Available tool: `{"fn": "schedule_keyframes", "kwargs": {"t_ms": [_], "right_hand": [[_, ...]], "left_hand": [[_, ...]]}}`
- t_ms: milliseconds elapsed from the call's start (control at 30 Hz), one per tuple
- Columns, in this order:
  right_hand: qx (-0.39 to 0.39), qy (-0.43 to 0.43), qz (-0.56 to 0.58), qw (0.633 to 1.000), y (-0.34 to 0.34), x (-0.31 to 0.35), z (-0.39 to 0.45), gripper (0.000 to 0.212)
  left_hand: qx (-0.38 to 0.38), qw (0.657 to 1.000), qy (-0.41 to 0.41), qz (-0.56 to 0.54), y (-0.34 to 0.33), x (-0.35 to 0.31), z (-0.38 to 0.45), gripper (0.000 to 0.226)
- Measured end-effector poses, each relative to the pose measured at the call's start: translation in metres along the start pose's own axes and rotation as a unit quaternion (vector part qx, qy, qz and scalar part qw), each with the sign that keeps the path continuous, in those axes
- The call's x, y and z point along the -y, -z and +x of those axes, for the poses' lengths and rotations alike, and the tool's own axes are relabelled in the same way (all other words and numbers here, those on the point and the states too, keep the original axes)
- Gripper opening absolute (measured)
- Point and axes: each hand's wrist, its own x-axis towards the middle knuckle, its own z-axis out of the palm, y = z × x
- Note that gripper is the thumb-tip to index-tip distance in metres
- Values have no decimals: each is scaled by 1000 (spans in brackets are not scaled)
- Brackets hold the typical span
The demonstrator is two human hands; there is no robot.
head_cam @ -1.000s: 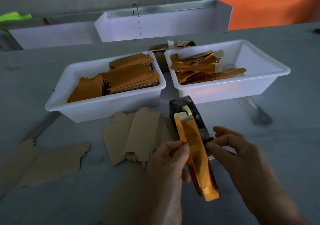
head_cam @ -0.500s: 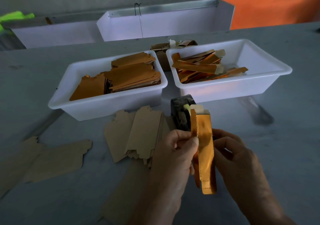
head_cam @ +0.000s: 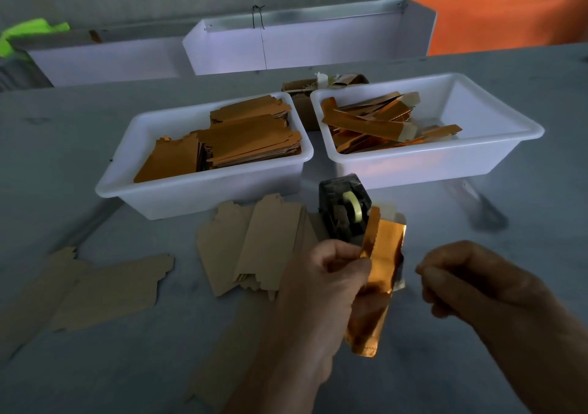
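R hand [head_cam: 471,283] is pulling away from the gold sleeve [head_cam: 383,254], hovering curled right of the tape dispenser [head_cam: 337,210], nothing visible in it. L hand [head_cam: 327,283] is gripping sleeve just in front of dispenser. Folding's looking done; taping prob still pending.

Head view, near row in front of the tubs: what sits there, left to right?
Loose flat card blanks → stacked card blanks → left hand → gold foil carton → right hand.
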Motion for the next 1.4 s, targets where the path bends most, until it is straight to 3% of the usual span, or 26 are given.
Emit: {"fn": "schedule_keyframes", "kwargs": {"t_ms": [167, 367, 533, 967, 1233, 1400], "right_hand": [[118, 28, -49, 991, -10, 18, -4, 12], [121, 72, -103, 985, -15, 15, 1, 33], [108, 51, -132, 984, -15, 14, 2, 62], [66, 42, -248, 966, -23, 18, 2, 51], [32, 91, -314, 945, -28, 18, -3, 50], [7, 110, -383, 917, -30, 12, -5, 54]], "left_hand": [[16, 999, 30, -32, 5, 5, -8, 7], [40, 999, 27, -24, 9, 6, -11, 9], [53, 998, 28, -31, 12, 6, -13, 8], [97, 995, 17, -8, 16, 2, -18, 10], [23, 996, -63, 51, 6, 9, -23, 19], [-71, 984, -134, 94, -8, 22, -27, 21]]}}
